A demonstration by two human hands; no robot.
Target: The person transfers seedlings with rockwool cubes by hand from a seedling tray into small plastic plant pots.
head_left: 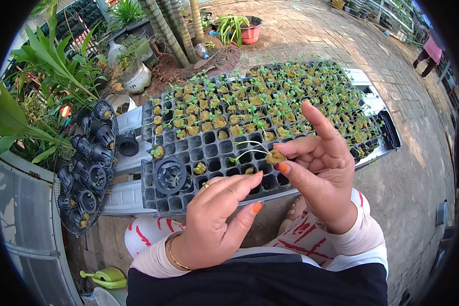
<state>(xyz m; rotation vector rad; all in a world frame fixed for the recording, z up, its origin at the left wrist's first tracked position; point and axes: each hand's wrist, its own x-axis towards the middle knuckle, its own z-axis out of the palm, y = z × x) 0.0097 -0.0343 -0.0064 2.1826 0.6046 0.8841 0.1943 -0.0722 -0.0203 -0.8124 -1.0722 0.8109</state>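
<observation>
Between the thumb and index finger of my right hand (324, 173) is a seedling plug (275, 157), a brownish clump with thin pale stems and small green leaves pointing left. My left hand (219, 219) hovers over the near edge of the seedling tray (176, 205), fingers stretched out and thumb apart, with nothing visible in it. A black net pot (170, 175) rests on the tray's left part, just beyond my left hand. Many plugs with sprouts fill the far and right cells. Near my left fingertips, a few single plugs sit among bare cells.
Left of the tray, a black wire basket (106, 176) holds several net pots, some with plugs. Another black pot (128, 145) stands on the slatted bench (126, 196). A green watering can (107, 278) is at lower left. Far right, a person (432, 51) is on the paving.
</observation>
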